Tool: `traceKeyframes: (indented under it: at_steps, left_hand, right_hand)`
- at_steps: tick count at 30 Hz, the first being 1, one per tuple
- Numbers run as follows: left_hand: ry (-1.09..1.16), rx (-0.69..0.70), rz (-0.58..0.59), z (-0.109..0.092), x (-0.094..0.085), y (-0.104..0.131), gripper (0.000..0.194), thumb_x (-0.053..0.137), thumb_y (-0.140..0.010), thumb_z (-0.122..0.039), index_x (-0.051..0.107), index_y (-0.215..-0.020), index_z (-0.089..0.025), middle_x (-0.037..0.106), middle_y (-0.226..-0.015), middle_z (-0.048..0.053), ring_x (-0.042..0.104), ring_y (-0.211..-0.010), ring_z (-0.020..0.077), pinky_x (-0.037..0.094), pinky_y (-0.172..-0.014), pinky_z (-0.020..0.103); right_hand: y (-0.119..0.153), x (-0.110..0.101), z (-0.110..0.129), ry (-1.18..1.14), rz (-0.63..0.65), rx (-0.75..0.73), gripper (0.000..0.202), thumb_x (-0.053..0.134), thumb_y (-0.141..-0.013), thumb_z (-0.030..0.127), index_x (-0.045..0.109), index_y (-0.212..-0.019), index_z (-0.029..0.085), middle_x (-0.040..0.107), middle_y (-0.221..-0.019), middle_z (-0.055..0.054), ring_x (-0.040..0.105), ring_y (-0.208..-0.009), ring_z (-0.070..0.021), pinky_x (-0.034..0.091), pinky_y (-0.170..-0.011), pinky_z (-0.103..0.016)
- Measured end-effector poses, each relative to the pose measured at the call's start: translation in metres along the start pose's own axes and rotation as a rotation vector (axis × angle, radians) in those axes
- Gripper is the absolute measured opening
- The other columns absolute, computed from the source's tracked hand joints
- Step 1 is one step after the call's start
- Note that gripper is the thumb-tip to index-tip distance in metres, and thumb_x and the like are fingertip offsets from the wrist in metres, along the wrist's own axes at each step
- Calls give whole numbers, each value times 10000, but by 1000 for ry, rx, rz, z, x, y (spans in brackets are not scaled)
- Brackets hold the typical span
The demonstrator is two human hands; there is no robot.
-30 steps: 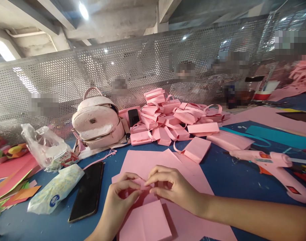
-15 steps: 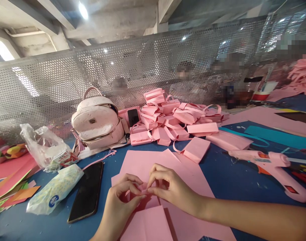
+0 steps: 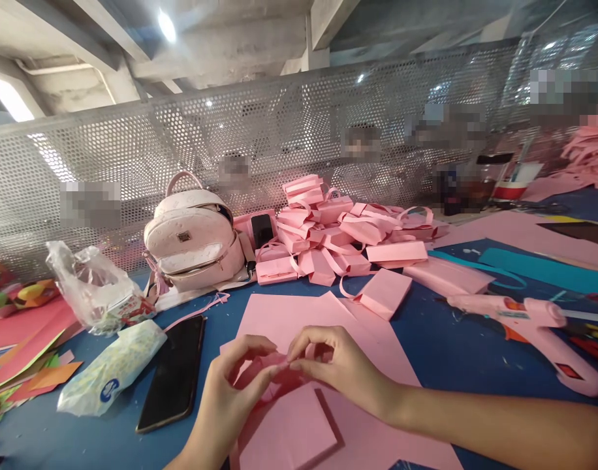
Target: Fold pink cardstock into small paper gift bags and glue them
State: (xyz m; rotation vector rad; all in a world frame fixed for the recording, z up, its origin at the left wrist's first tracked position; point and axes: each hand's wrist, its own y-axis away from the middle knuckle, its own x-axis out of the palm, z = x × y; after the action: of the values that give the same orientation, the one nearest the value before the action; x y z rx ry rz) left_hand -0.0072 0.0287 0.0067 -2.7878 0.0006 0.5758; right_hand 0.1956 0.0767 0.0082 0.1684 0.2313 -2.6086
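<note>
A pink folded paper bag (image 3: 290, 427) lies just in front of me, its flat side up and its far, open end between my hands. My left hand (image 3: 230, 385) pinches the paper at that end with thumb and fingers. Close against it, my right hand (image 3: 341, 369) pinches the same edge; the fingertips of both hands nearly meet. The fingers partly hide the folds there. Beneath lie large pink paper sheets (image 3: 401, 405). Just beyond them, a finished-looking pink paper bag with a strap handle (image 3: 384, 294) rests on its side.
Pink paper bags (image 3: 323, 228) are heaped at the back, beside a pale backpack (image 3: 194, 241). To the left are a black phone (image 3: 174, 375), a tissue pack (image 3: 113, 369) and a plastic bag (image 3: 88, 287). A pink glue gun (image 3: 529, 320) lies right. A perforated metal screen (image 3: 289, 124) stands behind.
The far end of the paper bag has lifted and spread wider between my hands. The bag's body has shifted slightly away from me. My hands keep pinching its edge.
</note>
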Motion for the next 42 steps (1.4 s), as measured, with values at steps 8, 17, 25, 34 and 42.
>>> traceKeyframes:
  at_steps: [8, 17, 25, 34, 42]
  left_hand:
    - [-9, 70, 13, -9, -2, -1, 124, 713, -862, -316, 774, -849, -209, 754, -844, 54, 701, -815, 204, 541, -772, 259]
    - [-110, 141, 25, -10, -4, -1, 100, 679, -889, -267, 764, -853, -229, 753, -837, 26, 704, -792, 173, 528, -752, 236]
    - [-117, 86, 42, -8, -4, 0, 71, 720, -856, -289, 761, -857, -231, 758, -841, 16, 700, -803, 177, 523, -759, 239]
    - [-183, 136, 77, -11, -5, 1, 114, 742, -851, -329, 774, -890, -227, 762, -855, 36, 707, -799, 194, 522, -742, 265]
    - [-207, 167, 52, -7, -7, 0, 68, 750, -857, -302, 794, -839, -253, 759, -796, 13, 695, -760, 182, 512, -729, 268]
  right_hand:
    - [-1, 1, -4, -28, -10, 74, 259, 811, -770, 412, 707, -871, 197, 710, -880, -14, 558, -657, -119, 460, -631, -248]
    - [-2, 2, 3, -74, -26, 32, 262, 819, -763, 385, 667, -823, 181, 683, -827, -4, 563, -677, -121, 434, -661, -255]
    - [-2, 4, 2, -94, -34, 40, 323, 841, -733, 427, 662, -808, 169, 654, -809, 11, 497, -598, -91, 415, -609, -246]
    - [1, 5, 6, -51, -34, -2, 232, 815, -781, 359, 668, -818, 184, 660, -827, 12, 531, -691, -117, 394, -645, -251]
    - [6, 8, 6, -29, -7, -40, 159, 780, -824, 315, 676, -824, 195, 658, -817, 23, 489, -658, -105, 375, -617, -248]
